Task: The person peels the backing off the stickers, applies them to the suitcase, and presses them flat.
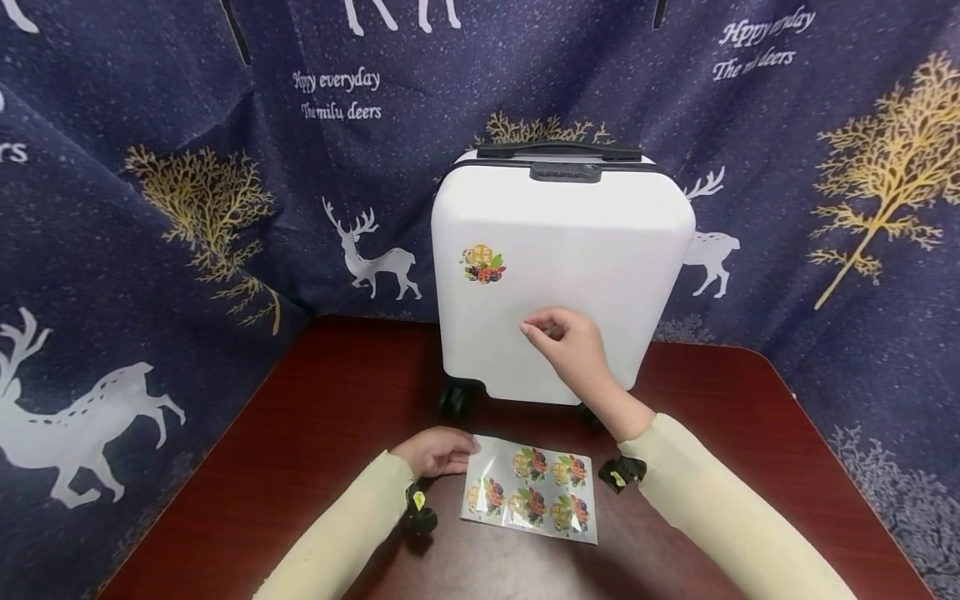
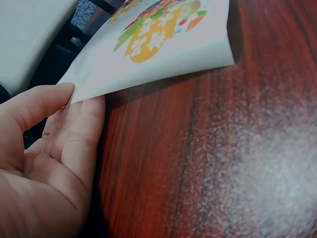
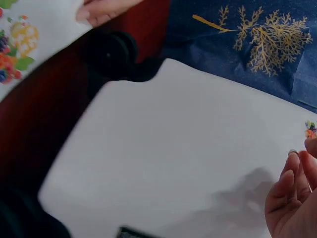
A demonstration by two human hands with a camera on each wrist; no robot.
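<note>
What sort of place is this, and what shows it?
Probably a curtained-off indoor work corner: deer-print cloth hangs behind a dark red table, on which a white suitcase stands.

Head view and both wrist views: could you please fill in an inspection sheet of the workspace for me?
Surface: dark red table, wood-grained, with glare in the left wrist view.
Job's things: white suitcase standing on the table, one fruit sticker on its upper left front; sticker sheet in front, five stickers left, its upper left place bare.
Clutter: nothing seen.
Grippers: left hand pinches the sheet at its upper left corner; right hand, fingers bent, is before the suitcase front; whether it holds anything cannot be told.
Cables: nothing seen.
Surroundings: dark blue cloth behind, printed with deer and golden trees.
</note>
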